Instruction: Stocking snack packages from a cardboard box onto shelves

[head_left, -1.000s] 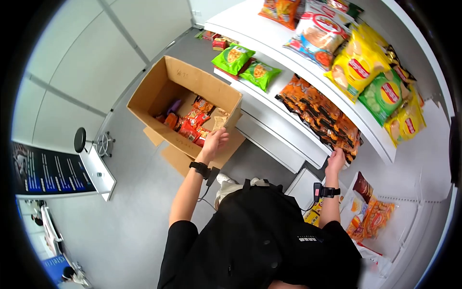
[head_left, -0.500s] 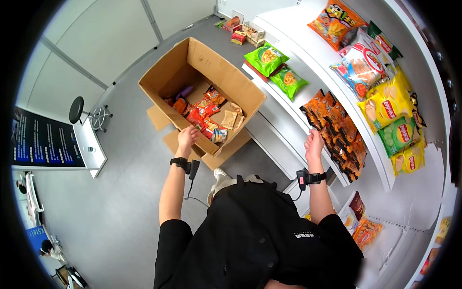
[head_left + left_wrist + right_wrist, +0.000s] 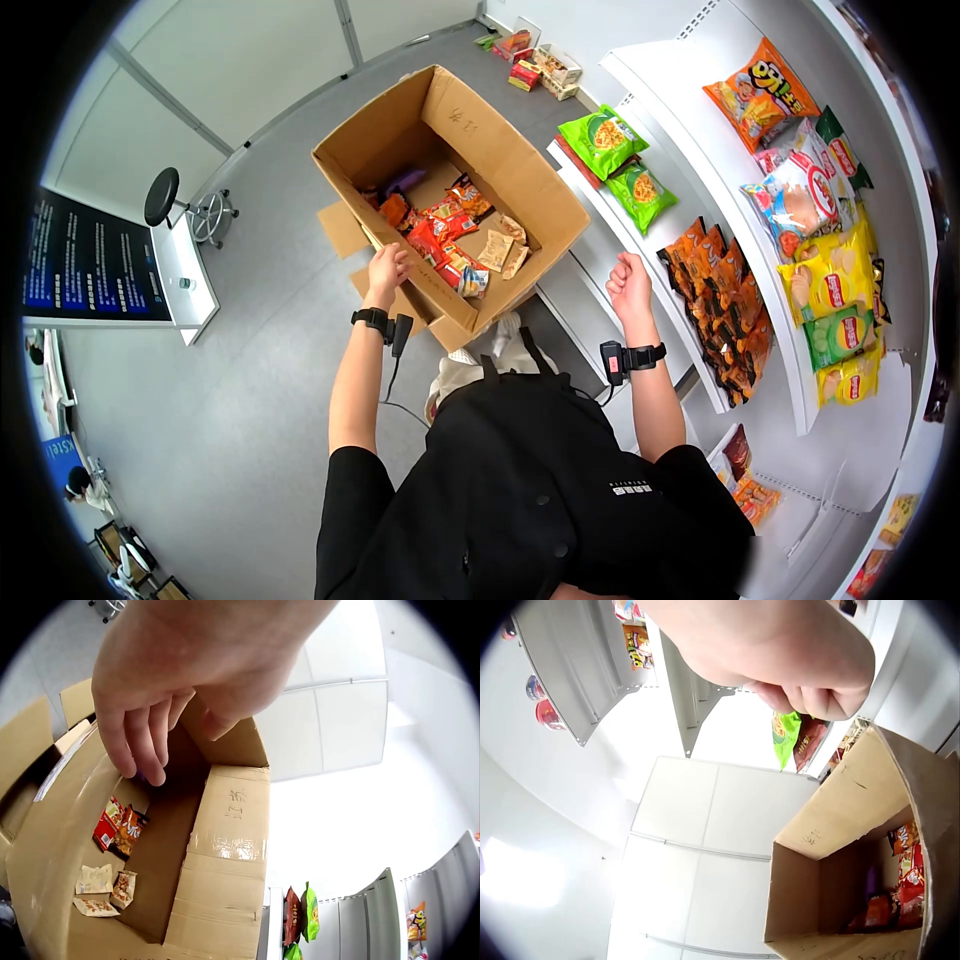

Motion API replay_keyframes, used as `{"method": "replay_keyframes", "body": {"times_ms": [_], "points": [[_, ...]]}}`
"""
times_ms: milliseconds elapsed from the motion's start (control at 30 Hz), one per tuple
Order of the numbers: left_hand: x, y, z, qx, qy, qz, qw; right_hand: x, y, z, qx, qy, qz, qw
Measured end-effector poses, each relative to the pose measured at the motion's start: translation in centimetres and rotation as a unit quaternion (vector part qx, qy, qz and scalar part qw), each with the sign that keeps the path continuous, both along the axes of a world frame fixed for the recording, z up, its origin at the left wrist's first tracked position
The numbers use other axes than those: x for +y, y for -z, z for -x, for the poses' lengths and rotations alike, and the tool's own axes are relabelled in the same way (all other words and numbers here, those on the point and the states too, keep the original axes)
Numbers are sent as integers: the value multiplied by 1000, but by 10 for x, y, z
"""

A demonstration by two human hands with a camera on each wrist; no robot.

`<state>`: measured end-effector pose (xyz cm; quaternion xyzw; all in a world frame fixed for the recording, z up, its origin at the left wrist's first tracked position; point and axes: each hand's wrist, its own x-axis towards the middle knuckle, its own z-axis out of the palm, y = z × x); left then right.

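In the head view my left hand (image 3: 388, 272) hangs at the near rim of an open cardboard box (image 3: 530, 190), fingers loosely bent and holding nothing. The left wrist view shows those fingers (image 3: 142, 742) pointing down over the box opening. Inside lie red and orange snack packets (image 3: 447, 215), several tan packets (image 3: 495, 250) and a purple item (image 3: 405, 181). My right hand (image 3: 630, 288) is raised between the box and the shelf, its fingers curled in with nothing seen in them. Nearest to it is a row of orange-and-black snack packets (image 3: 720, 310) on the lower shelf.
Two green snack bags (image 3: 605, 140) sit at the lower shelf's far end. The upper shelf (image 3: 690, 130) carries yellow chip bags (image 3: 830, 285) and an orange bag (image 3: 762, 95). Small boxes (image 3: 550, 70) stand on the floor behind. A stool (image 3: 162, 195) is at left.
My right hand has left the front of the orange-and-black packets and come toward the box. The left hand has shifted left along the box's near rim. The head view has turned.
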<state>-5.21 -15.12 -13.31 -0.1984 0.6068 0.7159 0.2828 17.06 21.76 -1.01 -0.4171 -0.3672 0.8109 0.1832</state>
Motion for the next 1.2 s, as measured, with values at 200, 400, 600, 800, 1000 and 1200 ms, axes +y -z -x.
{"method": "replay_keyframes", "body": {"times_ms": [200, 400, 600, 800, 1000, 1200], "points": [[8, -4, 33, -12, -20, -3, 1000, 5, 2, 59, -1, -42, 28, 999], [14, -7, 69, -19, -76, -9, 997, 17, 18, 132, -16, -100, 62, 993], [20, -1, 103, -24, -138, 2, 990, 26, 36, 194, -30, -162, 102, 981], [19, -11, 123, -30, -181, 48, 982, 21, 65, 251, -70, -225, 144, 961], [24, -16, 125, -17, -225, 63, 972, 4, 102, 310, -108, -294, 181, 932], [27, -19, 131, -44, -244, 101, 963, -27, 160, 367, -167, -376, 203, 889]]}}
